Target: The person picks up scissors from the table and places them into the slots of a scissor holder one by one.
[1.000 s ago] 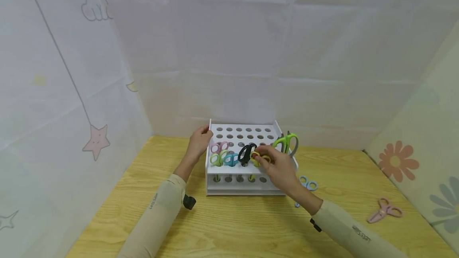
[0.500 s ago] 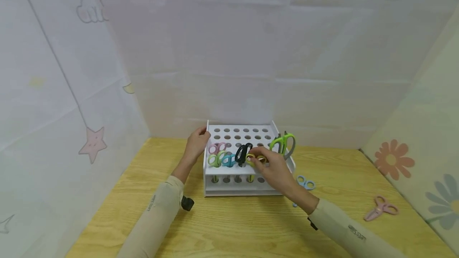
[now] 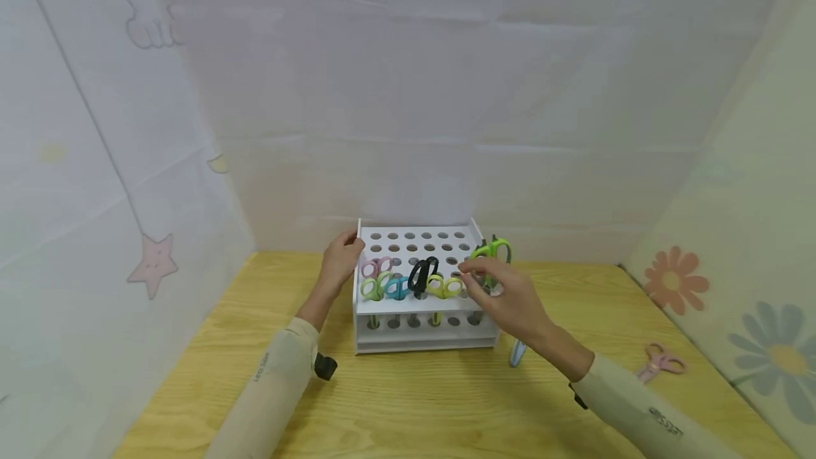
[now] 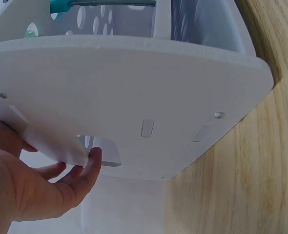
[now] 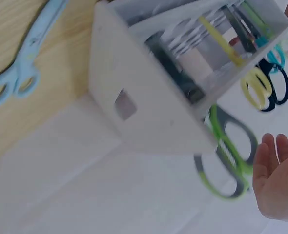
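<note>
A white rack (image 3: 423, 340) with rows of round holes stands on the table. My left hand (image 3: 341, 264) grips its left side panel, its fingers at the cutout in the left wrist view. Yellow scissors (image 3: 444, 292) stand handles up in the front row. My right hand (image 3: 510, 296) is just right of them, apart and holding nothing, thumb and forefinger spread. Beyond that hand stand large green-and-grey scissors (image 5: 227, 151), partly hidden in the head view. Black scissors (image 3: 418, 278), teal scissors (image 3: 397, 290), light green scissors (image 3: 376, 290) and pink scissors (image 3: 376, 268) fill holes further left.
Light blue scissors (image 5: 31, 46) lie on the wooden table (image 3: 408, 402) right of the rack, partly covered by my right hand in the head view. Another pink pair of scissors (image 3: 656, 365) lies further right. Printed cloth walls (image 3: 408, 91) enclose the table.
My right hand has let go of the yellow scissors and moved right, leaving them in the front row. The left hand keeps its hold on the rack. The head view has shifted slightly.
</note>
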A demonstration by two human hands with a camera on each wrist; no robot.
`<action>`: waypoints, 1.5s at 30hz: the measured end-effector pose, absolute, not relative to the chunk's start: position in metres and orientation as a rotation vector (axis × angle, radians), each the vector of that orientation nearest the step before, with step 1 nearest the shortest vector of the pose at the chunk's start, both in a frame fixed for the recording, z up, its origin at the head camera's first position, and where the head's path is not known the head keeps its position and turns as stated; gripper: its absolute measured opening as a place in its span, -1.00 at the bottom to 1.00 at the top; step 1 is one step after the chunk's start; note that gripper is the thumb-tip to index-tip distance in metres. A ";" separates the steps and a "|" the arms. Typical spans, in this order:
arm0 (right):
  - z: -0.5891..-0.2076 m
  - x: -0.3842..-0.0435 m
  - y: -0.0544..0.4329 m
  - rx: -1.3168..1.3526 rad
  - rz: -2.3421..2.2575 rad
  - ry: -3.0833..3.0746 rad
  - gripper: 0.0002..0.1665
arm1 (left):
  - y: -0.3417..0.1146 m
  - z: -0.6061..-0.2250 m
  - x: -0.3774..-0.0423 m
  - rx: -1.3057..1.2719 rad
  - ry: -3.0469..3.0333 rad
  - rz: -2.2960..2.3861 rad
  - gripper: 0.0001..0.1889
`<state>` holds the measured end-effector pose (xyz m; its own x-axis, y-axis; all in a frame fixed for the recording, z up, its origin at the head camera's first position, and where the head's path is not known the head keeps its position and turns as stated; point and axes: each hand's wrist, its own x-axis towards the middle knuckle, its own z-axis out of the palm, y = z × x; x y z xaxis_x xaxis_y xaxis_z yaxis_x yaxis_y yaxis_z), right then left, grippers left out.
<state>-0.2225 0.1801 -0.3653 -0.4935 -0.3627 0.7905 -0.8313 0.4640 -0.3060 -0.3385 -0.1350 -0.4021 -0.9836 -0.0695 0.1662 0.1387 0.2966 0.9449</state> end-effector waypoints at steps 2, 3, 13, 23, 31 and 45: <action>-0.360 -0.222 0.194 0.998 0.914 -2.003 -0.66 | -0.135 -0.401 -0.338 -0.069 -2.379 -1.764 -0.45; -0.358 -0.221 0.201 0.997 0.917 -1.978 -0.63 | -0.135 -0.401 -0.339 -0.069 -2.382 -1.764 -0.44; -0.354 -0.217 0.262 0.694 0.960 -2.070 -0.75 | -0.145 -0.400 -0.346 -0.058 -2.380 -1.767 -0.45; -0.400 -0.223 0.301 0.400 1.012 -2.287 -0.88 | -0.148 -0.402 -0.341 -0.065 -2.383 -1.776 -0.42; -0.431 -0.235 0.315 0.232 1.132 -2.587 -0.68 | -0.148 -0.400 -0.342 -0.067 -2.375 -1.789 -0.41; -0.457 -0.261 0.304 0.065 1.015 -3.101 -0.35 | -0.147 -0.400 -0.343 -0.041 -2.379 -1.782 -0.41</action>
<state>-0.2607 0.3040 -0.4568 -0.9918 -0.0756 -0.1030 -0.0001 0.8065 -0.5912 -0.3431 -0.1468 -0.3996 -0.9854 -0.0792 0.1509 0.1226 0.2857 0.9504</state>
